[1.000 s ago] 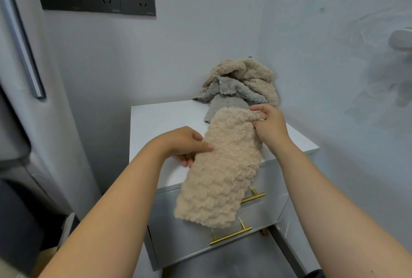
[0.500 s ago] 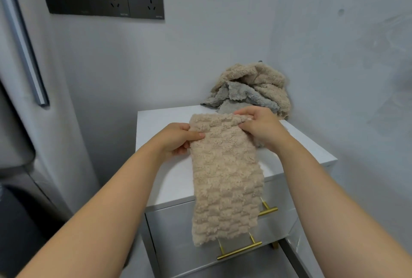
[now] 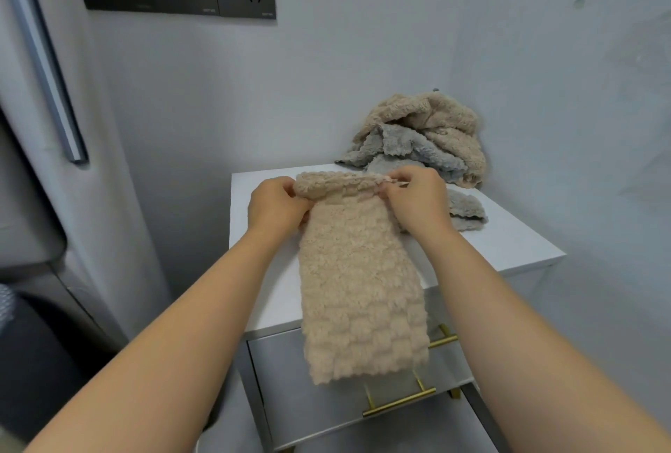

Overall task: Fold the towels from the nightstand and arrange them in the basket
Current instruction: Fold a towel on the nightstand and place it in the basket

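Beige towel [image 3: 359,282] hangs in a narrow strip over the front edge of the nightstand [image 3: 508,245], covering part of the upper drawer [image 3: 283,365]. Left hand [image 3: 276,207] pinches the towel's top left corner, fingers closed on the fabric. Right hand [image 3: 417,198] pinches the top right corner the same way. Top edge is rolled over between the hands. Unfolded pile [image 3: 425,137] of beige and grey towels lies at the nightstand's back right corner against the wall. Both drawers are shut; contents cannot be told.
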A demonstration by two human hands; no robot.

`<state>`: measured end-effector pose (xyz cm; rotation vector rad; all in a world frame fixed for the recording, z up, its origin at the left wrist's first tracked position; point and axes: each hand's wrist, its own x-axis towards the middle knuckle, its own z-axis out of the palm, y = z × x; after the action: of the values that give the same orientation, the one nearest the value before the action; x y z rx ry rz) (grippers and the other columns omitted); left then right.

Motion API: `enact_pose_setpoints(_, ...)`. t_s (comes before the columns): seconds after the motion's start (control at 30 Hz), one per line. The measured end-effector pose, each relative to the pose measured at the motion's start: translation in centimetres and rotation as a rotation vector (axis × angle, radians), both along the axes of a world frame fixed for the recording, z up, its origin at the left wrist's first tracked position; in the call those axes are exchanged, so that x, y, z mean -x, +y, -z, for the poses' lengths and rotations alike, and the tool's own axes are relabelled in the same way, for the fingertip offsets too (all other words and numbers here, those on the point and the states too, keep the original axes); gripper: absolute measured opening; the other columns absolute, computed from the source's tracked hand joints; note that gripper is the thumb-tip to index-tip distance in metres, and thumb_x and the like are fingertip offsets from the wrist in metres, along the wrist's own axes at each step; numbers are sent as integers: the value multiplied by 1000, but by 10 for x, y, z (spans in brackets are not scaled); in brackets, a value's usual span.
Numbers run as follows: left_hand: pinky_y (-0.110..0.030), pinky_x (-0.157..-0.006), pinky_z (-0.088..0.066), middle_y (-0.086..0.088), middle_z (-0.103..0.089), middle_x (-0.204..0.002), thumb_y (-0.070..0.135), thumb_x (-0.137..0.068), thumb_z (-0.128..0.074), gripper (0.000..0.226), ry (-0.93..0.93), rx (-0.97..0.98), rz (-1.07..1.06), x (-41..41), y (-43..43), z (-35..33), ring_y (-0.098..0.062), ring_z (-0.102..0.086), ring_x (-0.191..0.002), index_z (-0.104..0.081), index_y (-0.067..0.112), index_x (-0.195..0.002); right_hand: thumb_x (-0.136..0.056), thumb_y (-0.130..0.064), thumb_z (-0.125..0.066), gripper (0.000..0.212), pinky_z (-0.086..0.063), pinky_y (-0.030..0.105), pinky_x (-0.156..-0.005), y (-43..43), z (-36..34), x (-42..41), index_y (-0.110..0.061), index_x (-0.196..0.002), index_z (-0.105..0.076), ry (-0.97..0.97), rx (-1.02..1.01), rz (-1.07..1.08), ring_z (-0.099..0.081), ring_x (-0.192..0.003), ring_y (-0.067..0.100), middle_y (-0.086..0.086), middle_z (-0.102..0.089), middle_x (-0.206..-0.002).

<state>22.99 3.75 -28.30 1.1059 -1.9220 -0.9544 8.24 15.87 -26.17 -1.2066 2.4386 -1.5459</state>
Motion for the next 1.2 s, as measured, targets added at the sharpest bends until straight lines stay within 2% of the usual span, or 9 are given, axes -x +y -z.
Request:
enact_pose_setpoints(0.3,-31,-70,-47,10,-64,-83,24,-79,-71,12,-127,194,98,-2,3,0,-16,-59,-75,-64,19,-86,-87,-12,-67,5,-50,34,-76,13,6,10,-17,-85,-68,-45,-76,-73,-62,-82,20,1,-64,-83)
enact_pose_setpoints(0.47,-25,-62,-41,12,-61,-74,15,-81,-69,6,-202,276,249,-10,5,-8,-12,-55,-65,-64,18,-83,-85,-7,-68,9,-41,15,-54,29,3,12,-15,-89,-69,-82,-92,-110,-53,-59,6,-7,-60,-72)
enact_pose_setpoints(0.57,-18,-57,-38,14,-58,-74,10,-82,-67,11,-313,331,316,-18,4,-12,-6,-52,-61,-63,19,-78,-84,-7,-70,11,-41,18,-56,35,2,10,-18,-82,-67,-66,-157,-169,-53,-58,8,-4,-60,-70)
enact_pose_setpoints(0.67,-16,-58,-35,17,-57,-76,16,-82,-72,5,-410,362,397,-23,5,-17,-1,-51,-64,-67,18,-82,-81,-5,-72,16,-48,26,-63,40,-1,9,-20,-78,-67,-25,-212,-236,-57,-67,18,3,-63,-75)
enact_pose_setpoints(0.8,-21,-70,-41,13,-59,-93,32,-77,-77,13,-556,330,491,-27,4,-24,-5,-55,-82,-68,24,-82,-78,-7,-75,20,-50,37,-89,45,-7,13,-23,-68,-68,38,-298,-283,-61,-100,23,7,-67,-105)
enact_pose_setpoints(0.93,-30,-81,-42,1,-61,-96,70,-73,-58,55,-658,226,585,-28,6,-32,-16,-53,-84,-74,18,-77,-77,-9,-76,7,-42,29,-89,46,-7,15,-16,-79,-73,154,-481,-345,-56,-107,15,-1,-61,-116)
enact_pose_setpoints(1.0,-35,-85,-44,-8,-65,-100,62,-88,-45,54,-646,222,535,-24,9,-31,-21,-58,-86,-75,18,-76,-79,-12,-75,7,-46,31,-92,46,-5,14,-17,-83,-74,190,-575,-380,-56,-106,14,-1,-60,-119)
enact_pose_setpoints(1.07,-37,-82,-47,-12,-67,-97,50,-93,-49,46,-628,250,471,-19,11,-27,-25,-61,-85,-74,17,-73,-83,-18,-72,3,-48,33,-93,47,-5,13,-16,-83,-75,201,-613,-405,-57,-108,16,0,-61,-120)
enact_pose_setpoints(1.2,-28,-61,-42,-6,-63,-74,38,-87,-64,37,-668,321,435,-8,16,-17,-17,-53,-64,-60,12,-61,-92,-28,-61,31,-44,22,-71,43,-11,14,-7,-74,-74,88,-478,-385,-63,-92,9,-3,-69,-92)
